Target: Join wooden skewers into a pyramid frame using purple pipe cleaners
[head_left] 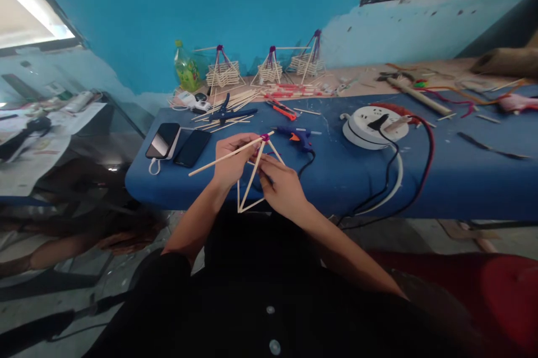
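The left hand (232, 164) pinches a stick frame (251, 177) just below its purple-bound tip (264, 138), one long stick of it crossing over the back of that hand. The right hand (282, 184) also grasps the frame, fingers curled at its upper part below the binding; the frame's lower corner hangs between the wrists, near the table edge.

Just beyond the right hand, a blue glue gun (301, 141) lies on the blue tabletop (328, 179). Left of the left hand lie a dark phone (192, 148) and, farther out, another phone (163, 140) over something white. Ahead of the hands are a dark clamp (227, 114) on loose sticks (241, 101) and a red cutter (283, 110). Well to the right of the right hand sits a white socket reel (361, 134) with cables. Farthest ahead stand a green-labelled bottle (187, 72) and three stick models (222, 73) with purple tops.
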`<act>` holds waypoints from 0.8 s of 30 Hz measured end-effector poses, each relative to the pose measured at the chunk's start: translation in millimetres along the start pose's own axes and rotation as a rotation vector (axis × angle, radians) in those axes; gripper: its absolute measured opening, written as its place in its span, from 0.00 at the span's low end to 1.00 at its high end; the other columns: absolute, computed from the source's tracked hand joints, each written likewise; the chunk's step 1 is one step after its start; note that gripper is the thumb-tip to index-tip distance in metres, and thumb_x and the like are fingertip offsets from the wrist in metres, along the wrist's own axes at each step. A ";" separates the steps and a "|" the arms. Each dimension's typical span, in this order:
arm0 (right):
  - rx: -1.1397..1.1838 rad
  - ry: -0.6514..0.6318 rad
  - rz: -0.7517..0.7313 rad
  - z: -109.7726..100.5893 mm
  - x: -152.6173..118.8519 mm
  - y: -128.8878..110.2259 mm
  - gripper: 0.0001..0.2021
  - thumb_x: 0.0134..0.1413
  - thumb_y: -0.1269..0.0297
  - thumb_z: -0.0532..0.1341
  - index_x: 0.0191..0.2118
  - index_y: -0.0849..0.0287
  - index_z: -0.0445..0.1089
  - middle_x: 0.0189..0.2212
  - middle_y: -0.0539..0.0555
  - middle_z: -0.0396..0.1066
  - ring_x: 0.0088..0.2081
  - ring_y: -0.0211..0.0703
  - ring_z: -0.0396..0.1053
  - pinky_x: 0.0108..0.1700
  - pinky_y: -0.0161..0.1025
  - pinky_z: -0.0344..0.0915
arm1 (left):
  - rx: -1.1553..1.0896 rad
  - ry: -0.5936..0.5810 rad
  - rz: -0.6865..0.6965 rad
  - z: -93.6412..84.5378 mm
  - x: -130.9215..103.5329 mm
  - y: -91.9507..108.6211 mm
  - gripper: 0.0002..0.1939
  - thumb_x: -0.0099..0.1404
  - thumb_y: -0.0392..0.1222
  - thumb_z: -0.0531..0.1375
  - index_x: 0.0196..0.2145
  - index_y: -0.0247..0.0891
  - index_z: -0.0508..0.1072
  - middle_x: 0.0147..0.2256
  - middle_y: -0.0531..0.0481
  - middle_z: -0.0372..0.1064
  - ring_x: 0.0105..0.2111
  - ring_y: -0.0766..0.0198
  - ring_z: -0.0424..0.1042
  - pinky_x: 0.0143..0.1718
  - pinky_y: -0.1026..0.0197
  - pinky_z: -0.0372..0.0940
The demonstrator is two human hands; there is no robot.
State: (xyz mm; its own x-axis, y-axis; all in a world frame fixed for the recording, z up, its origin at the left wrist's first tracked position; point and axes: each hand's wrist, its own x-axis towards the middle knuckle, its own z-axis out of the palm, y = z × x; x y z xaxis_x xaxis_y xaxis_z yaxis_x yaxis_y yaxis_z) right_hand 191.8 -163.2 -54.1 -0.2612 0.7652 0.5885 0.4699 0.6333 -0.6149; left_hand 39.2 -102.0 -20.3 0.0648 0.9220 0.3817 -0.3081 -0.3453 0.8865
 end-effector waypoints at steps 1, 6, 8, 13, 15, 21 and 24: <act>-0.009 0.024 0.004 -1.1 -2.2 -3.5 0.23 0.70 0.76 0.56 0.61 0.54 0.82 0.65 0.59 0.80 0.65 0.53 0.79 0.67 0.55 0.78 | 0.003 0.001 0.006 -0.6 0.5 -0.6 0.20 0.54 0.59 0.81 0.33 0.40 0.88 0.30 0.47 0.83 0.24 0.66 0.77 0.25 0.65 0.72; -0.055 0.188 -0.095 -26.3 -12.7 -30.5 0.12 0.71 0.71 0.63 0.50 0.50 0.83 0.47 0.55 0.86 0.48 0.50 0.86 0.53 0.51 0.85 | 0.122 0.011 0.063 -5.5 3.2 -0.7 0.21 0.58 0.60 0.79 0.34 0.40 0.88 0.29 0.48 0.82 0.25 0.67 0.74 0.28 0.65 0.70; -0.125 0.262 -0.243 -46.0 -13.3 -39.2 0.11 0.70 0.71 0.65 0.48 0.48 0.83 0.40 0.53 0.85 0.41 0.48 0.84 0.45 0.49 0.85 | 0.193 -0.017 0.101 -7.1 3.4 1.6 0.19 0.60 0.58 0.78 0.34 0.39 0.87 0.29 0.48 0.81 0.26 0.67 0.74 0.29 0.65 0.68; -0.381 0.278 -0.562 -104.6 6.0 -44.5 0.14 0.70 0.67 0.65 0.51 0.40 0.84 0.39 0.49 0.85 0.36 0.44 0.82 0.39 0.44 0.83 | 0.379 -0.199 0.224 -4.2 -0.4 15.9 0.12 0.71 0.51 0.71 0.38 0.40 0.88 0.30 0.48 0.82 0.27 0.67 0.74 0.28 0.66 0.65; -0.403 0.245 -0.613 -124.3 22.0 -43.2 0.14 0.70 0.65 0.66 0.52 0.38 0.84 0.40 0.47 0.85 0.37 0.44 0.82 0.42 0.44 0.84 | 0.456 -0.296 0.287 0.3 -3.0 23.6 0.12 0.74 0.50 0.68 0.40 0.41 0.89 0.32 0.47 0.84 0.28 0.66 0.75 0.30 0.65 0.65; -0.307 0.070 -0.535 -147.4 76.4 -31.4 0.13 0.73 0.55 0.62 0.47 0.42 0.87 0.41 0.49 0.86 0.40 0.42 0.82 0.50 0.45 0.81 | 0.437 -0.498 0.511 13.4 -10.6 43.7 0.10 0.76 0.46 0.67 0.39 0.42 0.88 0.35 0.46 0.85 0.31 0.64 0.80 0.35 0.63 0.71; -0.182 0.027 -0.529 -137.0 87.3 -14.2 0.14 0.74 0.60 0.60 0.47 0.46 0.86 0.43 0.51 0.86 0.41 0.39 0.82 0.48 0.41 0.80 | 0.395 -0.486 0.565 11.4 -11.2 45.9 0.09 0.76 0.47 0.68 0.40 0.43 0.88 0.36 0.45 0.85 0.35 0.61 0.83 0.39 0.60 0.75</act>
State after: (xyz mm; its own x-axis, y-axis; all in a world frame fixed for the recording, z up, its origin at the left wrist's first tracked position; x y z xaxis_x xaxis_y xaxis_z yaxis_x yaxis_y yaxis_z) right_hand 277.9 -121.3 78.0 -0.4801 0.3441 0.8069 0.4192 0.8980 -0.1336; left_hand 35.1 -130.2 19.1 0.4301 0.4457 0.7851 -0.0681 -0.8512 0.5205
